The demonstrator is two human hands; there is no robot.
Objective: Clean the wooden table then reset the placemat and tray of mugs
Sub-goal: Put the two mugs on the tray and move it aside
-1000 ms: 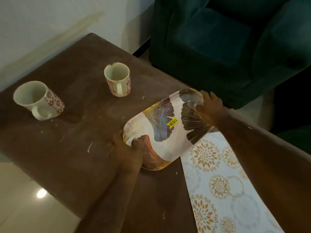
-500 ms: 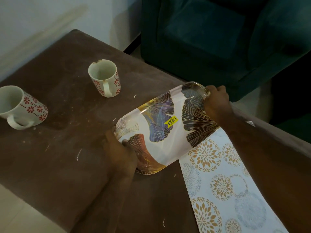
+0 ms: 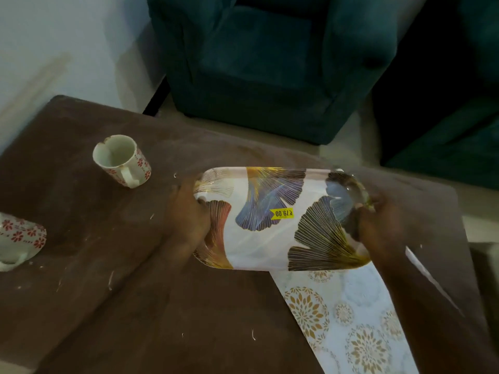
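Near the table's far edge, the left hand [image 3: 189,217] and right hand [image 3: 378,225] each gripped a short end of the glossy, round-cornered tray [image 3: 272,238], its near edge overlapping the patterned placemat [image 3: 348,314]. Open brown tabletop [image 3: 135,306], dusty and flecked with white scraps, lay to the left. Two floral ceramic mugs [image 3: 121,160] [image 3: 19,238] stood well apart from it.
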